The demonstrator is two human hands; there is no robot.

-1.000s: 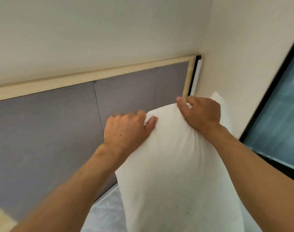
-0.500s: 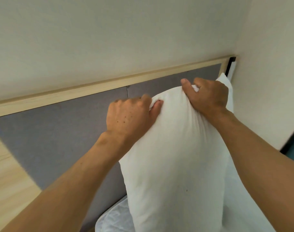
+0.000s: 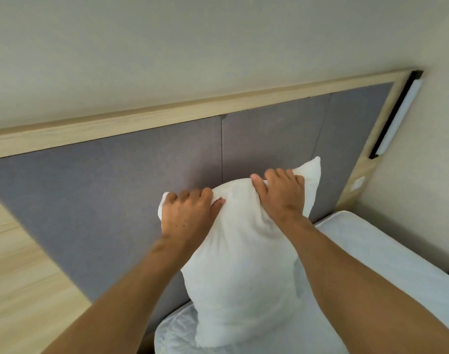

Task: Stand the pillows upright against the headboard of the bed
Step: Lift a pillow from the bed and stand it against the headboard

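Note:
A white pillow (image 3: 240, 272) stands on end on the mattress (image 3: 387, 254), close in front of the grey padded headboard (image 3: 111, 190). My left hand (image 3: 189, 213) clutches its top left corner, fingers curled over the edge. My right hand (image 3: 282, 192) holds the top edge further right, and the pillow's right corner pokes up beyond it. Whether the pillow's back touches the headboard is hidden. The pillow's lower end rests on the white sheet.
A light wooden frame (image 3: 167, 116) borders the headboard. A black-framed wall light strip (image 3: 397, 116) and a switch plate (image 3: 357, 183) sit at its right end. Wooden panelling (image 3: 19, 272) fills the lower left. Rumpled white bedding (image 3: 175, 333) lies under the pillow.
The pillow and both hands have come down and sit lower against the headboard. The view has widened, so the mattress and the wall light now show.

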